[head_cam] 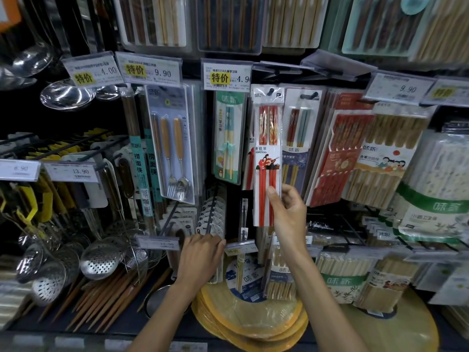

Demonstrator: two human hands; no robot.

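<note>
A long narrow pack of red chopsticks [267,138] hangs from a peg on a shop display. My right hand [288,212] pinches the pack's lower right edge, thumb on the front and fingers behind. My left hand [201,255] reaches lower down, its fingers curled around the front packs of a row of small carded items [212,214] on a peg; which item it holds is hidden by the fingers.
Price tags [149,68] line the rails. A fork and spoon set [172,146], a green training-chopstick pack [228,138] and bamboo chopstick bundles [385,158] hang alongside. Steel skimmers [100,260] and ladles fill the left; round yellow mats [248,316] lie below.
</note>
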